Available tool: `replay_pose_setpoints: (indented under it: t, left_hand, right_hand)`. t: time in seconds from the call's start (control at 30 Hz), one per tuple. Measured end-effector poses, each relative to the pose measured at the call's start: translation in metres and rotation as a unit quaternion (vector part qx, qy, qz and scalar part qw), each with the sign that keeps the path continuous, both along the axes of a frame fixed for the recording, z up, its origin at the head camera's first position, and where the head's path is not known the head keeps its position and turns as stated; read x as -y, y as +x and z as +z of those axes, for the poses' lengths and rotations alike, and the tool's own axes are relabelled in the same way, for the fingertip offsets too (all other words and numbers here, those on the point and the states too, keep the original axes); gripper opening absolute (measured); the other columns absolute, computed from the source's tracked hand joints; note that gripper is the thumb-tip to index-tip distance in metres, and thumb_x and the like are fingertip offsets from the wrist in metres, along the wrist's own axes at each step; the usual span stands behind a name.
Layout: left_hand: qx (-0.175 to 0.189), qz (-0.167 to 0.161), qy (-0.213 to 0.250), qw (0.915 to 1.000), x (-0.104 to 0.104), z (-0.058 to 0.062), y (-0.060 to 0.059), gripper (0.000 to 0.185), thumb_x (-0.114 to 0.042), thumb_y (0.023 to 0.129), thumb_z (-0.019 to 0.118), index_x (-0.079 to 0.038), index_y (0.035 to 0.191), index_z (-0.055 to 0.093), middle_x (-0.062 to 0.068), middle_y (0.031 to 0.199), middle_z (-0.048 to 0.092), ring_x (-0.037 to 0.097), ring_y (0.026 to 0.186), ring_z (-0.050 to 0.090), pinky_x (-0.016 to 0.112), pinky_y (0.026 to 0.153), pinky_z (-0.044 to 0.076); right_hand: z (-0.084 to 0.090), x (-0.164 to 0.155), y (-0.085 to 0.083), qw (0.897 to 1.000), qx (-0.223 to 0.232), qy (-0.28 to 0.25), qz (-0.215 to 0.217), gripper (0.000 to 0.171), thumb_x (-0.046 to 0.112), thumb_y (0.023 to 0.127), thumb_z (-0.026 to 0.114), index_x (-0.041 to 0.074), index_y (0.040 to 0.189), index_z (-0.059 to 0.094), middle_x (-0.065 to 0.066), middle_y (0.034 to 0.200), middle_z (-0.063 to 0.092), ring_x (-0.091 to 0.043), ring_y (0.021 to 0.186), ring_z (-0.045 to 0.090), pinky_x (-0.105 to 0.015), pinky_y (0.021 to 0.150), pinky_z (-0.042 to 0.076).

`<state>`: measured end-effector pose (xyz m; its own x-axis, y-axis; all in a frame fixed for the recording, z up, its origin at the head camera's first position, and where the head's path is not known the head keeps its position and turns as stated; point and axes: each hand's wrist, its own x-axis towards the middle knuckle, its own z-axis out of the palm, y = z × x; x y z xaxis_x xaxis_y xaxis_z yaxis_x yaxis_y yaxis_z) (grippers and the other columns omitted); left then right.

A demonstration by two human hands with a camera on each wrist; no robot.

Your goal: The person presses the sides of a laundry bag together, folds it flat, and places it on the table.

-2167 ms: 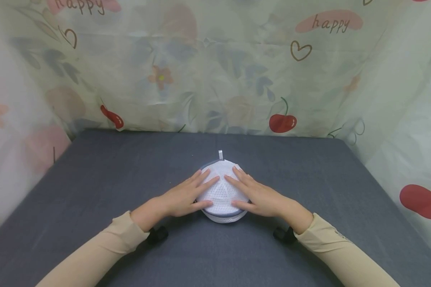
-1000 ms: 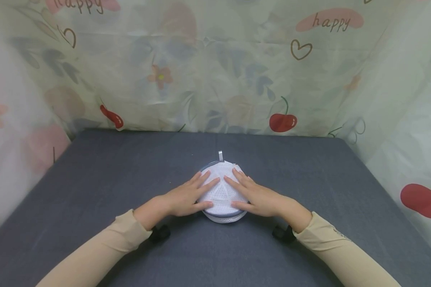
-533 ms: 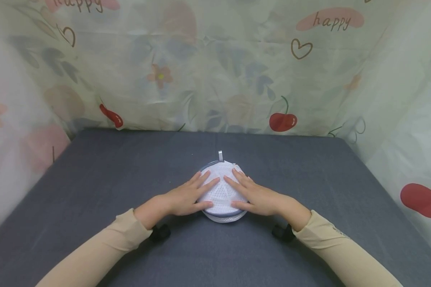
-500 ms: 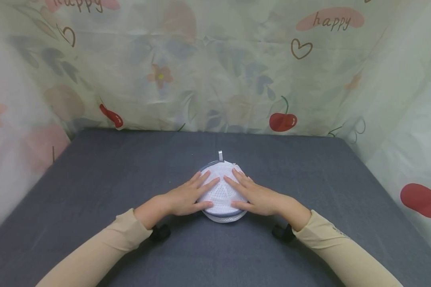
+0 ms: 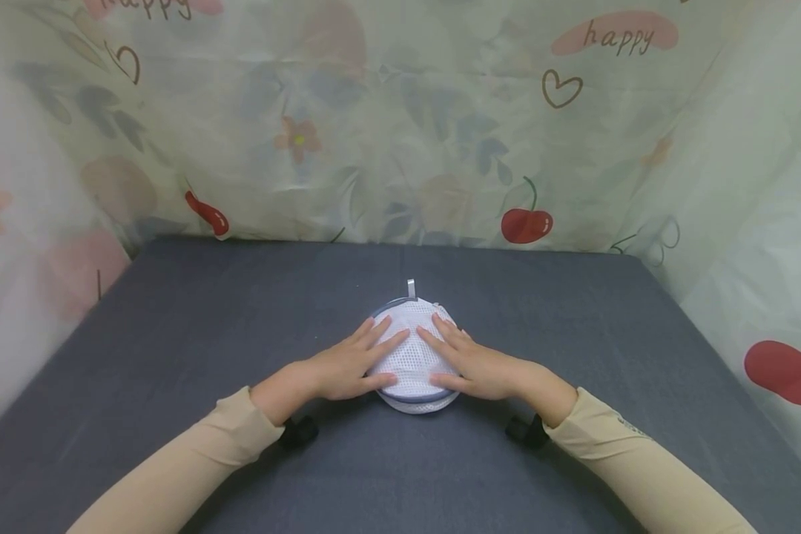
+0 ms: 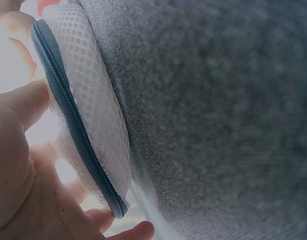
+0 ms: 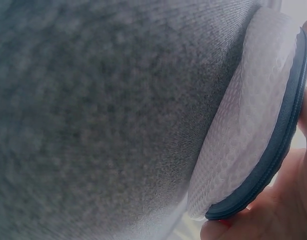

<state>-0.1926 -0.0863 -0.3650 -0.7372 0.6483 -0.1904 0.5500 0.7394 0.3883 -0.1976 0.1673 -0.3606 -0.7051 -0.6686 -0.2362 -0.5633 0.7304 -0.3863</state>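
Observation:
A round white mesh laundry bag [image 5: 411, 354] lies in the middle of the table in the head view. A blue-grey zipper [image 6: 76, 120] runs around its side, as the left wrist view shows, and a small pale loop [image 5: 411, 288] sticks up at its far edge. My left hand [image 5: 343, 367] rests on the bag's left side with fingers spread and straight. From the other side my right hand [image 5: 490, 368] touches the bag in the same way, fingers spread over the mesh. In the right wrist view the lower mesh half [image 7: 243, 115] sits against the grey cloth.
A dark grey cloth [image 5: 240, 297] covers the table. Behind it hangs a printed curtain [image 5: 400, 148] with cherries, hearts and flowers, and more curtain closes off the left and right sides. Black wrist camera mounts [image 5: 299, 432] sit under both sleeves.

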Motion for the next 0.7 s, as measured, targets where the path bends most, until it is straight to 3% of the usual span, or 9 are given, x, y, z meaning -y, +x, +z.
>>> replay_pose_setpoints:
  t: [0.7]
  left_hand:
    - [-0.005,-0.003,-0.001,1.0,-0.0003,0.0038,0.0003,0.068,-0.051,0.095,0.042,-0.029,0.151,0.01,0.009,0.159,0.0,0.037,0.146,-0.002,0.057,0.113,0.019]
  right_hand:
    - [0.0018,-0.0008,0.0007,1.0,0.0,0.001,0.011,0.074,0.045,0.096,0.044,0.019,0.152,0.002,-0.012,0.158,-0.01,-0.034,0.146,-0.001,-0.055,0.115,0.011]
